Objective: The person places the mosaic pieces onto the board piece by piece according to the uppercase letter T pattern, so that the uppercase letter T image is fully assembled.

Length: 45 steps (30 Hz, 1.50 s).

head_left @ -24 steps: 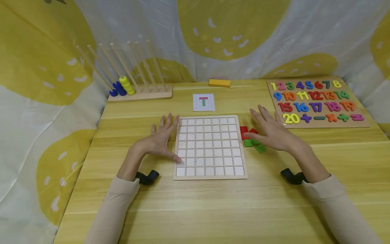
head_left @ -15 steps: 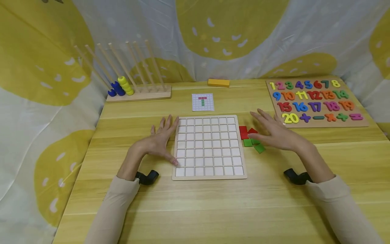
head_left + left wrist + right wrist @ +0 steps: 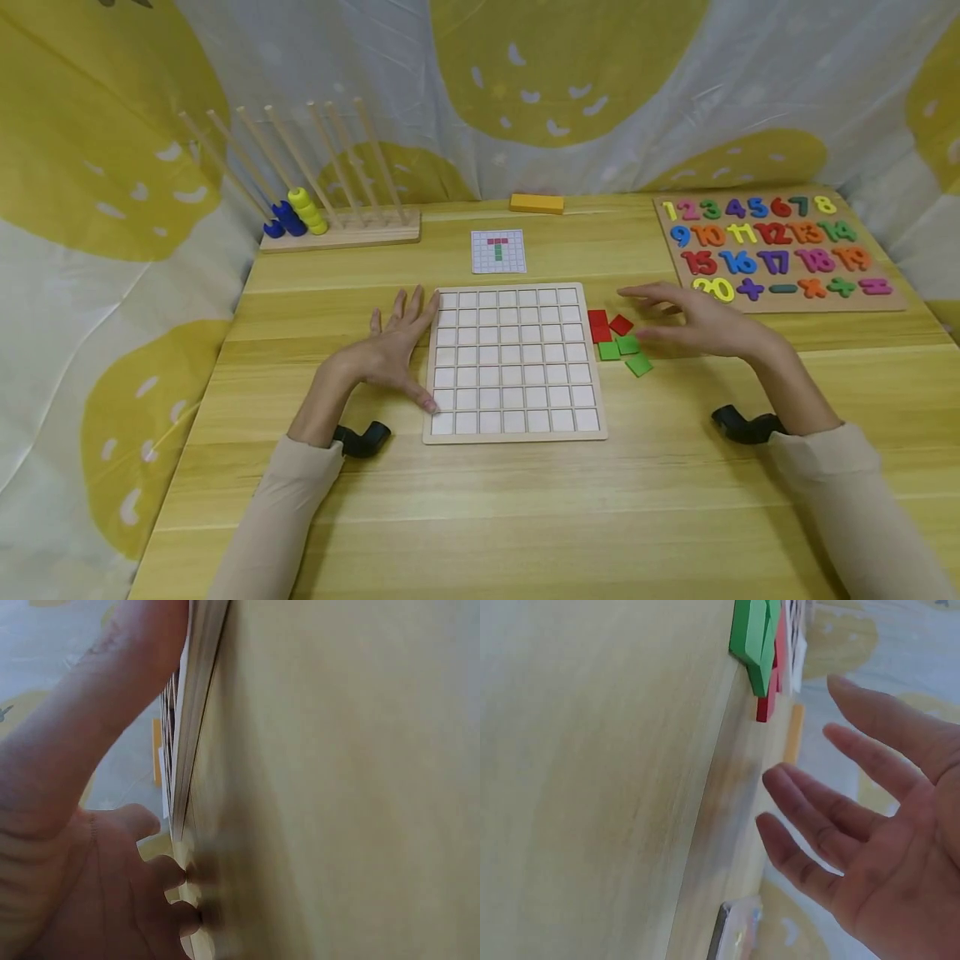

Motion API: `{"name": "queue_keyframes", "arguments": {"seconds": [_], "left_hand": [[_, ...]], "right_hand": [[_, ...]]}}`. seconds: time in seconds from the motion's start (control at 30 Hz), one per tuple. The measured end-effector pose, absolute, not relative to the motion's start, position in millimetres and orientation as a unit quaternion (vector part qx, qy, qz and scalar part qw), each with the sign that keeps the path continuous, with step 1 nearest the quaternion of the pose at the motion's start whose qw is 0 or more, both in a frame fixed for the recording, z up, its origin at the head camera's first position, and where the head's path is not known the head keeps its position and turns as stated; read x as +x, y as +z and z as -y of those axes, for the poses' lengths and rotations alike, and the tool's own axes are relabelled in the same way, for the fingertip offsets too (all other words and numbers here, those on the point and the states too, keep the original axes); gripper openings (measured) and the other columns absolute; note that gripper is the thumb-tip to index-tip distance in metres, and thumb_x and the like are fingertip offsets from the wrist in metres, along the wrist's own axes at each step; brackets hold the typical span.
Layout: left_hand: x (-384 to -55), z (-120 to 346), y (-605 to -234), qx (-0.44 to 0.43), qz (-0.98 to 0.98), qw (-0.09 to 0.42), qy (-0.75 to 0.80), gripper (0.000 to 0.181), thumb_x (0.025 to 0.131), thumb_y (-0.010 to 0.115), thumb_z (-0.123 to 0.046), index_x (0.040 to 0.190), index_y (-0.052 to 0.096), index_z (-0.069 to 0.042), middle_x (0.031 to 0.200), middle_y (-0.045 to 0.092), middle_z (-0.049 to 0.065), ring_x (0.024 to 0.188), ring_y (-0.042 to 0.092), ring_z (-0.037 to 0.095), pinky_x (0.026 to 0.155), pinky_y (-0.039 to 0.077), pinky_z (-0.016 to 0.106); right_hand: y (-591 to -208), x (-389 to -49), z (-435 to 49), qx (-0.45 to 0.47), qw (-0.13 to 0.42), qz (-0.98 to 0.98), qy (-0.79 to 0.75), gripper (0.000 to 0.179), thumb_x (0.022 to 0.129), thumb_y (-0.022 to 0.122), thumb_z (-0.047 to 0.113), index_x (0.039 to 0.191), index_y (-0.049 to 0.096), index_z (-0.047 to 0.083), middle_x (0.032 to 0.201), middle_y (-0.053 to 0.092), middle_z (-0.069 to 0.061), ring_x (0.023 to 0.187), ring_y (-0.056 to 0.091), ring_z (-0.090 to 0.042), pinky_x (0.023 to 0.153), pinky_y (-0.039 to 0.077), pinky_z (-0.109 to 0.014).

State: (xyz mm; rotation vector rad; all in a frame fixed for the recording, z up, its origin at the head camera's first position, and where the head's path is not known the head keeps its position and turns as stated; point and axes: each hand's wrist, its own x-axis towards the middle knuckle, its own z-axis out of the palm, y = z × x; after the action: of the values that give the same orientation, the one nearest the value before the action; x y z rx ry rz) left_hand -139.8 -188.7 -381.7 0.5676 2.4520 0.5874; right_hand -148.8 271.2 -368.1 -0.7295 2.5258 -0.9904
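A wooden grid board [image 3: 515,437] with pale squares lies in the middle of the table. My left hand [image 3: 386,354] spreads its fingers along the board's left side, thumb tip and index finger at the frame. In the left wrist view, the board's edge [image 3: 196,705] runs beside the thumb. Against the right side of the board are red tiles [image 3: 598,326], a separate red tile [image 3: 621,324] and green tiles [image 3: 639,365]. Just right of them hovers my right hand [image 3: 708,323], fingers extended, holding nothing. The right wrist view shows the green tiles [image 3: 748,630] beyond its fingertips.
Behind the board lies a card [image 3: 498,265] printed with a red and green T on a grid. An orange block [image 3: 537,204] is farther back. A peg rack [image 3: 375,234] with beads stands back left, a number board [image 3: 795,306] back right.
My right hand draws back to the right, away from the tiles, uncovering the red and green ones. The left hand stays at the board's left side, its thumb slightly lower.
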Motion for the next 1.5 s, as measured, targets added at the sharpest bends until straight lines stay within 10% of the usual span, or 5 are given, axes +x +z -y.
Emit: {"name": "queue_keyframes", "arguments": {"seconds": [0.3,0.77,1.5], "left_hand": [[-140.3,188.6,-382.6,0.215,-0.911,0.274,0.22,0.162,0.058,0.1,-0.05,0.165,-0.017,-0.014,0.168,-0.03,0.02,0.154,-0.033,0.042,0.119,-0.021,0.072],[-138.6,187.4,-382.0,0.214,-0.911,0.277,0.218,0.162,0.058,0.1,-0.05,0.165,-0.015,-0.011,0.168,-0.03,0.02,0.154,-0.033,0.043,0.118,-0.021,0.073],[-140.1,186.0,-380.8,0.205,-0.916,0.28,0.2,0.162,0.057,0.1,-0.051,0.166,-0.013,-0.011,0.169,-0.028,0.019,0.155,-0.031,0.042,0.12,-0.019,0.072]], "right_hand": [[-375.9,-164.2,-276.5,-0.25,0.196,-0.877,-0.361,0.047,0.1,0.068,0.01,0.146,0.058,0.008,0.127,0.067,-0.013,0.111,0.061,-0.026,0.091,0.054,-0.02],[-375.3,-175.5,-277.9,-0.219,0.263,-0.865,-0.367,0.041,0.098,0.072,0.014,0.138,0.066,0.013,0.139,0.062,-0.011,0.116,0.056,-0.025,0.094,0.049,-0.023],[-384.6,-182.5,-277.0,-0.227,0.259,-0.857,-0.384,0.035,0.095,0.075,0.013,0.13,0.07,0.011,0.114,0.057,-0.012,0.096,0.046,-0.023,0.079,0.043,-0.024]]}}
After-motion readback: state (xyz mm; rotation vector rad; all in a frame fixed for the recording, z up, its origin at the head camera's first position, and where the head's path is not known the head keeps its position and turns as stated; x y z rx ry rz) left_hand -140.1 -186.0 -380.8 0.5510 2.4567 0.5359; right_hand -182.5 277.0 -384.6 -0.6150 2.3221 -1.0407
